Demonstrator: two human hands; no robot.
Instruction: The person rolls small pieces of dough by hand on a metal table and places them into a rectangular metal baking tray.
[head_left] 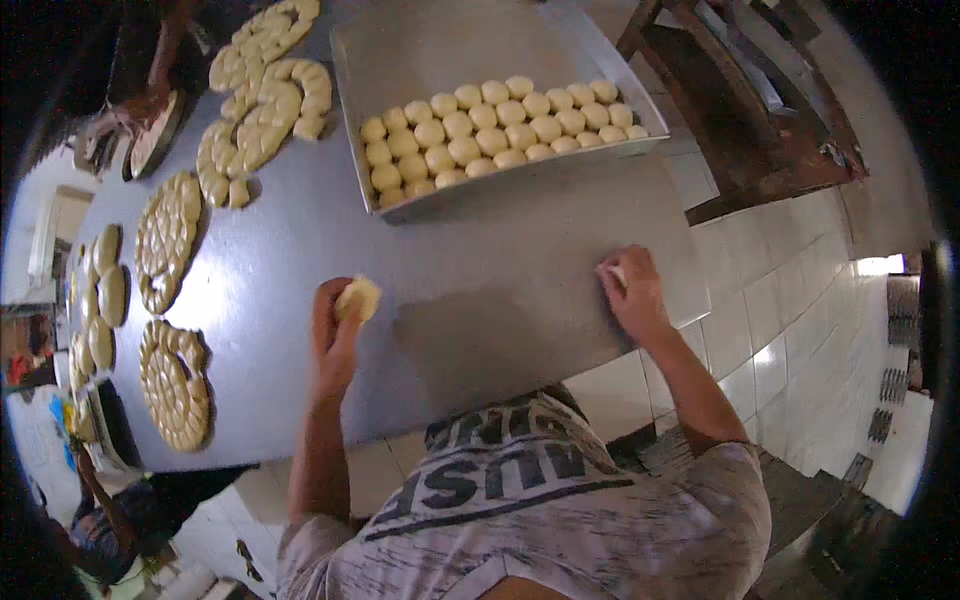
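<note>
Pinched between the thumb and fingers of the left hand (335, 330) is a pale yellow piece of dough (364, 297), held above the table (530, 225) on the near side of the metal tray (460, 50), just outward of its near left corner. Curled fingers on the right hand (640, 295) leave a pale bit (620, 275) showing by the thumb (too small to name, so I cannot tell whether that grip is closed on anything); this hand is also on the tray's near side, below its near right corner and well apart from the left one. Inside the tray, smooth round dough balls (484, 140) sit packed in slightly slanting rows along its near wall. To the tray's left lie large shaped dough pieces (265, 120), with two flat rounds (168, 240) (175, 390) of patterned dough nearer the person, and smooth oval lumps (112, 295) farther left of the tray. Beyond the tray's right side stands a brown wooden frame (735, 150), and pale floor tiles (780, 300) spread below it.
</note>
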